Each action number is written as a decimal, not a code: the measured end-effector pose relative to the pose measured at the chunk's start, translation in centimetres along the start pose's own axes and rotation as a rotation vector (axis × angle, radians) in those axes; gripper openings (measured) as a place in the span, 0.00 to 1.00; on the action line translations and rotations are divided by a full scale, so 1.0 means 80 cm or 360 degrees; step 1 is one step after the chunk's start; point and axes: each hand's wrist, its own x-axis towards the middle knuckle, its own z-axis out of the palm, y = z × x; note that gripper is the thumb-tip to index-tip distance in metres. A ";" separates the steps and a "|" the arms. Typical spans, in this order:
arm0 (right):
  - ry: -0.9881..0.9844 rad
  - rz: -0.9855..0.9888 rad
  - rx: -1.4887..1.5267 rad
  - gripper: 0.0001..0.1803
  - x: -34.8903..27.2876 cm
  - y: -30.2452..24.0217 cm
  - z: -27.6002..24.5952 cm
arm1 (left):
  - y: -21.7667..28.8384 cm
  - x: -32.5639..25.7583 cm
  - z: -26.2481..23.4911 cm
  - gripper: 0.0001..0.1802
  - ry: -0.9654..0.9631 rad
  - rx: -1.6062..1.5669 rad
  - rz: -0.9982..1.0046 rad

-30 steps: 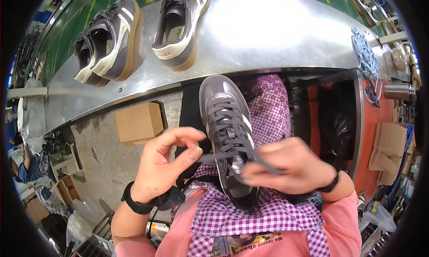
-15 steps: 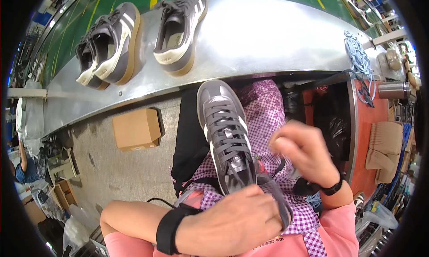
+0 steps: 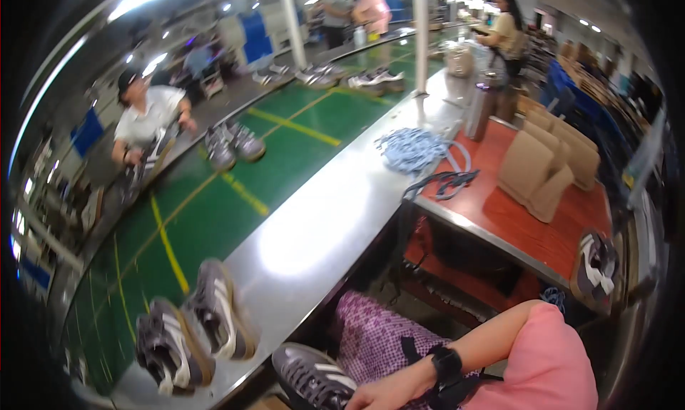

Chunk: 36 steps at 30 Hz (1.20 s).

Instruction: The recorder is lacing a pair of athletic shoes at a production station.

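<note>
A grey sneaker (image 3: 312, 375) with white stripes and dark laces lies toe forward over my lap at the lower edge, its heel end out of the picture. My right hand (image 3: 389, 391), with a black watch on the wrist, is against the laced part of this sneaker. The fingers bend down and are partly cut off by the lower edge; what they hold is hidden. My left hand is outside the picture. Two similar sneakers, a nearer one (image 3: 171, 346) and another one (image 3: 222, 311), stand on the metal ledge (image 3: 357, 217) at the left front.
A green conveyor (image 3: 214, 217) with yellow lines carries more shoes. Pale blue laces (image 3: 414, 150) lie on the ledge, beside a red table (image 3: 499, 228) with brown cardboard pieces (image 3: 546, 164) and a metal flask (image 3: 480, 110). A co-worker (image 3: 150, 114) holds a shoe across the belt.
The view has swung up and to the right, bringing in the conveyor and red table. My left hand has left the picture. The right hand, earlier raised beside the sneaker, is now against it.
</note>
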 end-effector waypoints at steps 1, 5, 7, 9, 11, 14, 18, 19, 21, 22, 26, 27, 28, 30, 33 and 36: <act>0.0042 -0.0051 -0.0013 0.11 0.002 0.008 0.004 | -0.001 0.003 0.006 0.06 0.0111 0.0077 -0.0032; 0.0196 -0.0106 0.0597 0.12 -0.022 -0.026 0.012 | -0.022 -0.001 0.014 0.05 0.0280 0.0176 -0.0132; 0.0131 -0.0149 0.0125 0.12 -0.022 -0.019 -0.007 | -0.034 -0.005 0.013 0.06 0.0314 0.0027 -0.0374; 0.0197 -0.0190 -0.0473 0.14 -0.040 -0.052 0.018 | -0.038 -0.008 0.004 0.09 0.0267 0.0035 -0.0423; 0.0157 -0.0989 -0.1353 0.16 -0.050 -0.047 0.032 | -0.009 0.002 0.000 0.12 0.0130 -0.0133 -0.0801; -0.0110 -0.0919 -0.1186 0.17 -0.059 -0.058 0.040 | 0.002 0.001 0.000 0.24 -0.0378 -0.0159 -0.0888; -0.0237 -0.0772 -0.1048 0.17 -0.078 -0.063 0.042 | -0.006 -0.005 -0.015 0.25 -0.0648 -0.0441 -0.1079; -0.0232 -0.0683 -0.1042 0.17 -0.084 -0.067 0.041 | -0.008 -0.005 -0.016 0.24 -0.0589 -0.0672 -0.1254; -0.0106 -0.0674 -0.1096 0.17 -0.095 -0.083 0.043 | 0.001 0.002 -0.012 0.20 -0.0569 -0.0202 -0.0971; 0.0021 -0.0669 -0.1158 0.17 -0.098 -0.091 0.040 | 0.007 0.009 -0.009 0.17 -0.0540 0.0268 -0.0671; 0.0215 -0.0879 -0.1435 0.13 -0.092 -0.118 0.032 | 0.003 0.025 0.014 0.16 -0.0002 0.0565 0.0326; 0.0327 -0.0858 -0.1794 0.12 -0.085 -0.112 0.029 | 0.006 0.033 0.012 0.15 0.0023 0.0536 0.0570; 0.0602 -0.0991 -0.1940 0.09 -0.081 -0.118 0.034 | 0.004 0.028 0.015 0.14 0.0087 0.0362 0.0432; 0.1080 -0.1029 -0.2190 0.08 -0.081 -0.130 0.036 | -0.004 0.043 0.009 0.13 0.0198 0.0227 0.0228; 0.1182 -0.1022 -0.1866 0.06 -0.077 -0.150 0.020 | -0.016 0.052 -0.009 0.13 0.0459 -0.0239 -0.0409; 0.1041 -0.1016 -0.1434 0.08 -0.061 -0.169 0.011 | -0.024 0.043 -0.013 0.14 0.0845 -0.0806 -0.0323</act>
